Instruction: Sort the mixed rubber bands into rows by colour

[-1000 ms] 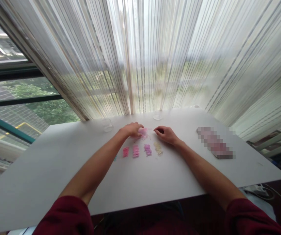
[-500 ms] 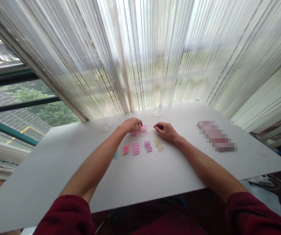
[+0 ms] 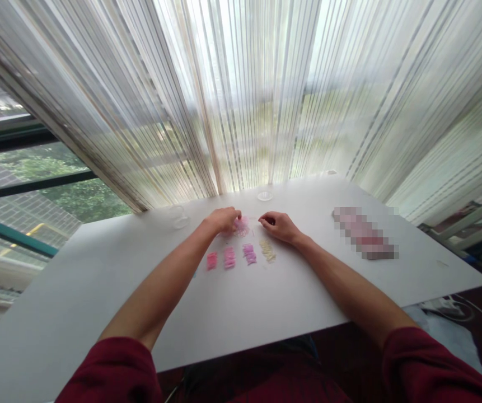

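Sleeves: dk red (image 3: 115,366), both arms fwd over white table (image 3: 249,313).
Rows: L to R, blue bit (image 3: 194,274) mostly hidden by L forearm, then red bunch (image 3: 211,261), pink bunch (image 3: 229,258), purple bunch (image 3: 249,254), pale yellow bunch (image 3: 267,251); small gaps btwn.
Far R: pixelated item (image 3: 362,232), well apart.
R hand (image 3: 280,226): just beyond yellow, fingers curled, thumb + index tips close; can't tell if anything's pinched.
Loose pile (image 3: 241,225): pink strands, btwn hands, beyond bunches.
L hand (image 3: 224,219): fingers bent at pile, touching; grip unclear.
Back: clear container (image 3: 181,219) L, clear dish (image 3: 265,195) near striped curtain (image 3: 241,112).
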A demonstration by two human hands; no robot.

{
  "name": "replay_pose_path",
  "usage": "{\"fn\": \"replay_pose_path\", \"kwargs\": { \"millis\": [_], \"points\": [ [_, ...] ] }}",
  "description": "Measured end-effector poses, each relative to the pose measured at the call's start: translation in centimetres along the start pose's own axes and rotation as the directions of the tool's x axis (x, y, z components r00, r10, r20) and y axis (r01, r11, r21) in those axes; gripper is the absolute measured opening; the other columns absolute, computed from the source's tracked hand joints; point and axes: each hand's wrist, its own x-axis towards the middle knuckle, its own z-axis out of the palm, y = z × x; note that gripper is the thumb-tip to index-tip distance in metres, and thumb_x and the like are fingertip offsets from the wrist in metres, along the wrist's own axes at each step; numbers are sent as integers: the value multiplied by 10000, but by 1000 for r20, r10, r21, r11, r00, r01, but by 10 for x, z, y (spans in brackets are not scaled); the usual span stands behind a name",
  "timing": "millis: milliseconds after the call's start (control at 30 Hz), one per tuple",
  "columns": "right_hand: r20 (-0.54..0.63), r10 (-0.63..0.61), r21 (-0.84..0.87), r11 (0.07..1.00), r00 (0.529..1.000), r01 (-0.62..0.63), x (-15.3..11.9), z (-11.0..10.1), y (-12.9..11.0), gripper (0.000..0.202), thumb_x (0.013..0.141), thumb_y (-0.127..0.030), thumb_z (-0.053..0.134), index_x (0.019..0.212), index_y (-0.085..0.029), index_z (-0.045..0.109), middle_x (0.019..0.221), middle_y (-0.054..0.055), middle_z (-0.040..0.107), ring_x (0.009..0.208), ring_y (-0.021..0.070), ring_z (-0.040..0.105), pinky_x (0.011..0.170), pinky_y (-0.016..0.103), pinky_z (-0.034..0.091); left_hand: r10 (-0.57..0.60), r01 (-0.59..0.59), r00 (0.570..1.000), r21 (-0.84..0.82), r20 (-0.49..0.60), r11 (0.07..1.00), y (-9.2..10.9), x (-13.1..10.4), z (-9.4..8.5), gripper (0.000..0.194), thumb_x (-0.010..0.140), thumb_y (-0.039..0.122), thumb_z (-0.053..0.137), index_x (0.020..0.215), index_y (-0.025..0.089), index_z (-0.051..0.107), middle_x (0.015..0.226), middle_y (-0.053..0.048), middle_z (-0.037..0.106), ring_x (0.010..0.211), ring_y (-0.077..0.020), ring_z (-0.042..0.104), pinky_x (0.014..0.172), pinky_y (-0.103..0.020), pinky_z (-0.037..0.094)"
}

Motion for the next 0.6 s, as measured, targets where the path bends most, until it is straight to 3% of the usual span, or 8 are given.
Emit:
{"fn": "replay_pose_path", "kwargs": {
  "millis": [233,600],
  "points": [
    [0,5,-2,1000,1000,-5,0,0,0,174,868,-244,608,881,-174,766,778,31,740,685,156,624,696,267,501,15,-16,997,-16,-75,1000,-10,-2,-6,361,835,294,626,1188,282,700,1218,-41,718,1080,-233,667,872,-272,512],
    [1,0,-7,1000,1000,0,0,0,1,165,869,-233,612,887,-184,768,811,36,757,708,164,645,719,279,514,37,-52,985,-90,-166,995,-27,-17,-24,317,865,291,605,1147,260,747,1048,-20,784,947,-184,704,766,-218,502]
  ]
}}
